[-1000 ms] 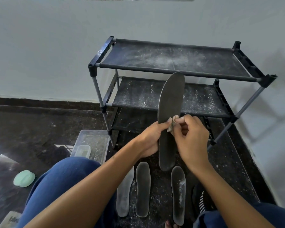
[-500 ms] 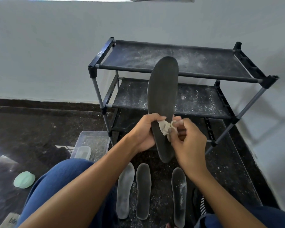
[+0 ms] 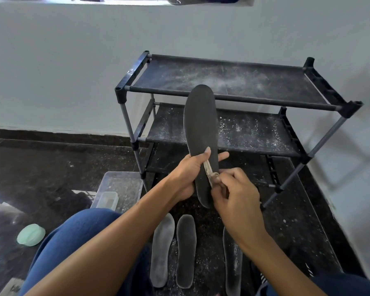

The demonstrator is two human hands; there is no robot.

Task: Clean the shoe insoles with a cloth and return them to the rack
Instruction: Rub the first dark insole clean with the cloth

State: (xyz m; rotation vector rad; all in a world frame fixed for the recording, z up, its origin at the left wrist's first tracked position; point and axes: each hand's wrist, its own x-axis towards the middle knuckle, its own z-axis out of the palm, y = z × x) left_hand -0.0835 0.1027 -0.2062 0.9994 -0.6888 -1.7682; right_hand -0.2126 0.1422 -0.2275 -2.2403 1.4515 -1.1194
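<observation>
Centre frame, left hand [image 3: 187, 174] clasps the upright insole [image 3: 201, 133]; right hand [image 3: 233, 189] pinches a cloth [image 3: 208, 170] (crumpled) against it.

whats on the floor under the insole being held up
Three insoles lie side by side on the floor: a pale one, a dark one, and a dusty one partly covered by the right forearm. Their near ends run out of view.

The right hand [image 3: 233, 189] hides most of the cloth [image 3: 209, 170] and the held insole [image 3: 201, 133]'s heel edge, its forearm covers the top of the rightmost floor insole [image 3: 233, 265], and what is perhaps a label [image 3: 13, 288] is cut off bottom left.
</observation>
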